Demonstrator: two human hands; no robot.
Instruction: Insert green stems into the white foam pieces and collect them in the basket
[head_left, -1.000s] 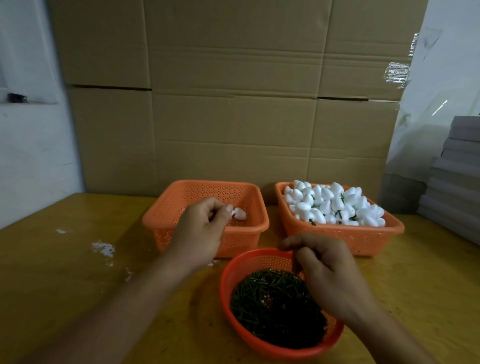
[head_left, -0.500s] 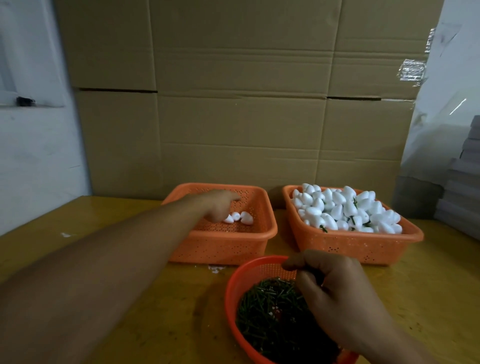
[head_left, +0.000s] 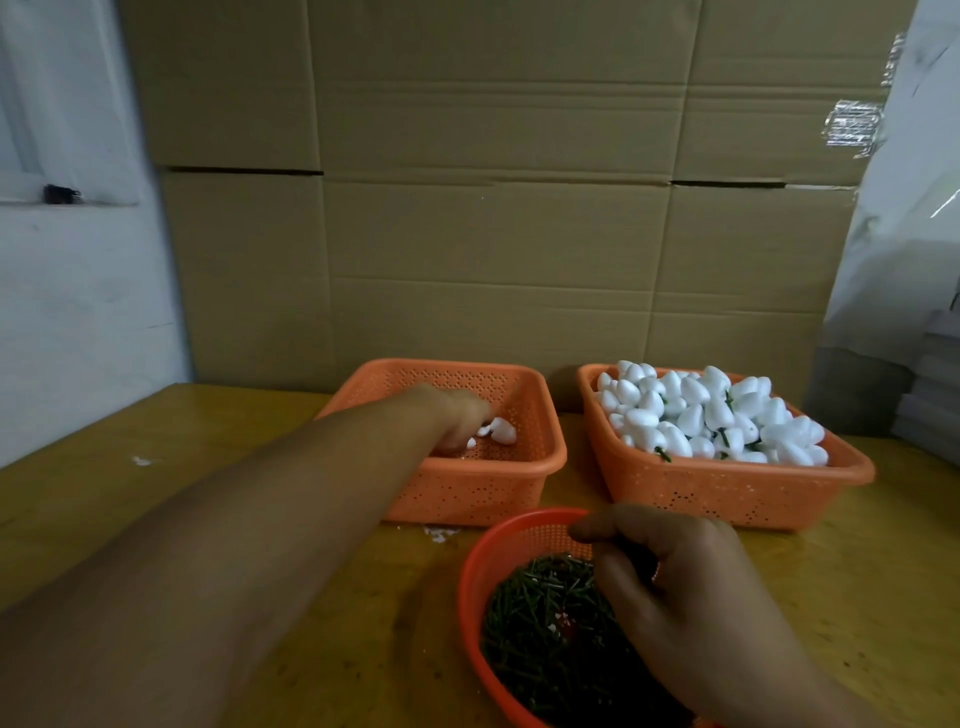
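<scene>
**Two hands among three baskets**

Nearest us, a round red basket sits on the yellow table, filled with thin dark green stems. Our right hand hangs over them, fingers curled with thumb and forefinger drawn together; we cannot tell whether a stem is pinched between them. The hand covers the pile's right half.

Farther on, our left hand reaches down into the left orange basket, its fingertips hidden beside a few white foam pieces; its grip is unclear.

To the right, a second orange basket is heaped with stemmed pieces. Cardboard boxes wall off the back.
</scene>
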